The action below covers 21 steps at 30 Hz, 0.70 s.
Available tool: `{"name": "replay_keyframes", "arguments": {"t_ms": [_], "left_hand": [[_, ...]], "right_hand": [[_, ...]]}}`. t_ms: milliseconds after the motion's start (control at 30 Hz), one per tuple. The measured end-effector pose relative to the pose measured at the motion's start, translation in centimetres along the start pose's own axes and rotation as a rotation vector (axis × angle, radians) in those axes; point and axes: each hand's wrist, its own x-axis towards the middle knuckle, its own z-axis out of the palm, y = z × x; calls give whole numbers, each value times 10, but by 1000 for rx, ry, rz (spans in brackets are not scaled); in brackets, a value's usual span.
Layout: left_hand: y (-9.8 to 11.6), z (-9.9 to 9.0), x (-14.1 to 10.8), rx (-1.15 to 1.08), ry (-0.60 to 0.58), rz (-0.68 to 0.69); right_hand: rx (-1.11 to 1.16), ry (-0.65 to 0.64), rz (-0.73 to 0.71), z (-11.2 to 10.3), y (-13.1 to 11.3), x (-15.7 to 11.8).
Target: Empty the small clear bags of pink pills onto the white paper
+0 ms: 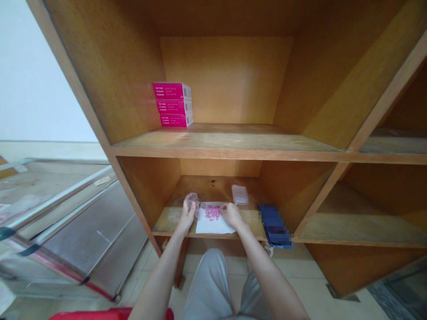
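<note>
On the lower shelf, a white sheet of paper (213, 226) carries a loose pile of small pink beads or tablets (211, 212). My left hand (187, 215) is wrapped round a clear plastic bag (192, 198) at the sheet's left edge; the bag looks slightly pink. My right hand (231, 214) rests at the right side of the pile with its fingers pinched together; whatever is between the fingertips is too small to make out. Behind my right hand lies a stack of clear plastic bags (240, 194).
Three magenta boxes (173, 106) stand stacked on the upper shelf (233, 141). A dark blue item (275, 226), partly blurred, lies at the lower shelf's right front edge. A metal-framed cart (76, 222) stands at the left, with something red (110, 314) below.
</note>
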Motion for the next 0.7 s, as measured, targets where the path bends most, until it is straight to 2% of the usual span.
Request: {"name": "replay_keyframes", "arguments": {"t_ms": [133,233,300,400,500,700], "left_hand": [[-2,0,1,-29,-11,-1],[-3,0,1,-43,-18,0],[-3,0,0,-38,-27,7],[-1,-1,-1,3,-45,35],[1,-1,-1,45,-68,77],[6,0,-2,99,-80,94]], "right_hand": [[62,83,-51,-10,-13,9],[209,167,-145,-16,-34,23],[319,176,-184,-15,-51,34],[405,117,-240,-9,-72,46],[364,24,-281,-2,-86,52],[196,-143,-427,-5,-90,50]]}}
